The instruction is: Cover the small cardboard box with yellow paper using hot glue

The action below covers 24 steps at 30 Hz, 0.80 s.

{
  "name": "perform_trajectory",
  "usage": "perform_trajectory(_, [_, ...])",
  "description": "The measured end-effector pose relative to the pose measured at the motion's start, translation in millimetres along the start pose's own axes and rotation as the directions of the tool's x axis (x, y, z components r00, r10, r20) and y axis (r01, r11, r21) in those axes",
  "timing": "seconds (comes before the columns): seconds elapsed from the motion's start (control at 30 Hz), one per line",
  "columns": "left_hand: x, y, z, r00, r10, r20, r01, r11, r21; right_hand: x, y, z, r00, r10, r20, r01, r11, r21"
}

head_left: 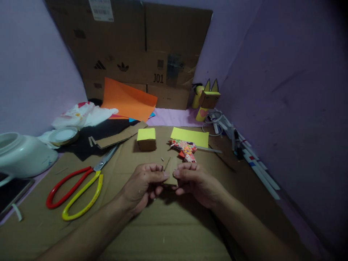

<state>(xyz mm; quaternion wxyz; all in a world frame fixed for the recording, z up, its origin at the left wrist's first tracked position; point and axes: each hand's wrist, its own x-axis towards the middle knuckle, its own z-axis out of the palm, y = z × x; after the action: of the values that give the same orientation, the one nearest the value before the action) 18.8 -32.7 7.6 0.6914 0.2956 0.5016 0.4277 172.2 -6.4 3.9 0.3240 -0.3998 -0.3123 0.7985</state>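
Observation:
Between my two hands is a small piece of brown cardboard (170,174), held just above the work surface. My left hand (145,183) pinches its left edge with thumb and fingers. On the opposite edge, my right hand (194,183) grips it the same way. Just beyond my right hand lies a floral-patterned glue gun (185,148) with a glue stick at its back. A small cardboard box (146,144) with a yellow top sits beyond my left hand. Behind the glue gun is a yellow paper strip (190,136).
Large scissors (99,168) with red and yellow handles lie at left, near a cardboard strip (119,137) and a white teapot-like vessel (24,156). Orange paper (127,98) leans against a big cardboard panel (130,65). A cardboard animal figure (209,99) stands back right; glue sticks (262,177) line the right.

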Motion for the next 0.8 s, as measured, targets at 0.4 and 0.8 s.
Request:
perform_trajectory(0.4, [1.6, -1.9, -1.7, 1.000, 0.009, 0.005, -0.009, 0.998, 0.058, 0.6, 0.8, -0.5, 1.000, -0.025, 0.003, 0.025, 1.000, -0.017])
perform_trajectory(0.8, [1.2, 0.1, -1.1, 1.000, -0.015, -0.017, 0.017, 0.996, 0.092, -1.4, 1.0, 1.7, 0.999, -0.033, 0.001, 0.033, 0.997, -0.067])
